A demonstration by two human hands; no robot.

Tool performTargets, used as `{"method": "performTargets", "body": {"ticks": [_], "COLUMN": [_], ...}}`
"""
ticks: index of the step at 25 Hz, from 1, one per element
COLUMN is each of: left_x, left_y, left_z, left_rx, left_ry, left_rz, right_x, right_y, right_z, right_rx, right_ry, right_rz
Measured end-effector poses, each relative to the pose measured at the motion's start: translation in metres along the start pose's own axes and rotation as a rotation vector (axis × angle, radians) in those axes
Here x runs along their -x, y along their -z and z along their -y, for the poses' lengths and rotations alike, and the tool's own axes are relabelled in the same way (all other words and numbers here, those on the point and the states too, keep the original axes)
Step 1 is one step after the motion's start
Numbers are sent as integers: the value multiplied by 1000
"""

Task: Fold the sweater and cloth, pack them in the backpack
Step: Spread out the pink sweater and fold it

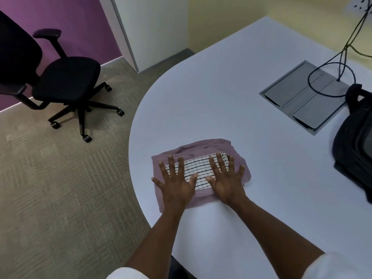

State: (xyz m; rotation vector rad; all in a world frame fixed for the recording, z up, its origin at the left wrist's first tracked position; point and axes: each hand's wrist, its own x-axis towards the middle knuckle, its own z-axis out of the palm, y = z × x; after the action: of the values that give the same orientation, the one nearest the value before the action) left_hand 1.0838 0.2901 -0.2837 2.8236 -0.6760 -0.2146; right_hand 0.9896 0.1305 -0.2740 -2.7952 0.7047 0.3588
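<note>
Head view: a folded white cloth with black grid lines [198, 174] lies on a folded mauve knit sweater [201, 156] near the white desk's [241, 87] rounded edge. Left hand [177, 183] and right hand [226, 181] press it flat, fingers spread wide. A black fabric backpack [356, 141] sits well apart, right.

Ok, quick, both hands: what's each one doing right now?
Left hand: open, fingers spread, pressing flat on the striped cloth and pink sweater.
Right hand: open, fingers spread, pressing flat on the same stack.
</note>
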Motion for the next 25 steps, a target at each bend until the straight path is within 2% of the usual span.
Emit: {"method": "performTargets", "body": {"ticks": [8, 15, 25], "left_x": [-4, -2, 43], "left_y": [-4, 11, 47], "left_z": [3, -4, -84], "left_rx": [-10, -42, -50], "left_ry": [-23, -44, -133], "left_rz": [-22, -18, -119], "right_x": [-4, 10, 88], "right_y": [-9, 21, 67], "right_z": [-2, -5, -65], "right_rx": [-17, -65, -124], "right_ry": [-7, 38, 30], "right_rz": [-18, 3, -106]}}
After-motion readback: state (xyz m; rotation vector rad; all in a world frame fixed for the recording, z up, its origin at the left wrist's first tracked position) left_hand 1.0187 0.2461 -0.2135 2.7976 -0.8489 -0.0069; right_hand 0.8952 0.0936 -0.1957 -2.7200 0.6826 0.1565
